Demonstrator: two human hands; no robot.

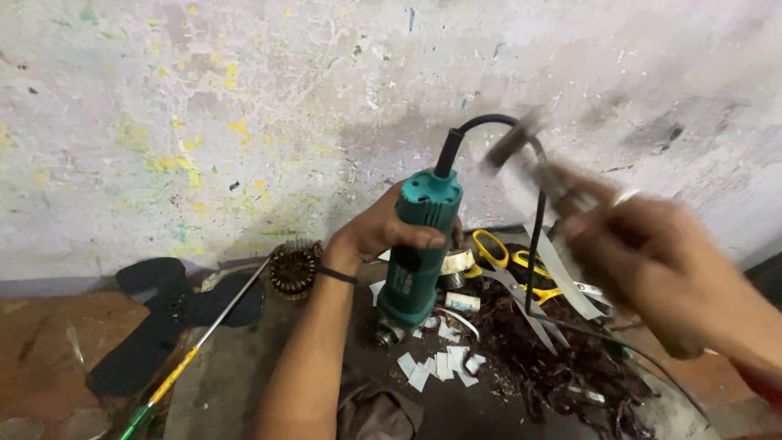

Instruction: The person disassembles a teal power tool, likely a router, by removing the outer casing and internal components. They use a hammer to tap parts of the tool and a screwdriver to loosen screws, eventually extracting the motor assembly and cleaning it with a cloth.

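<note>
My left hand (383, 232) grips a teal power tool (417, 253) around its body and holds it upright, nose down on the dark work surface. A black cord (489, 122) loops out of the tool's top. My right hand (652, 261), blurred by motion, is raised at the right and holds a hammer (521, 151) whose head hangs just right of the tool's top.
Yellow-handled scissors (497, 253), white paper strips (436, 363) and a tangle of dark wire (562, 358) lie behind and right of the tool. A copper-wound stator (295, 267), a black fan blade (155, 318) and a long screwdriver (195, 350) lie to the left. A paint-spattered wall (244, 106) stands behind.
</note>
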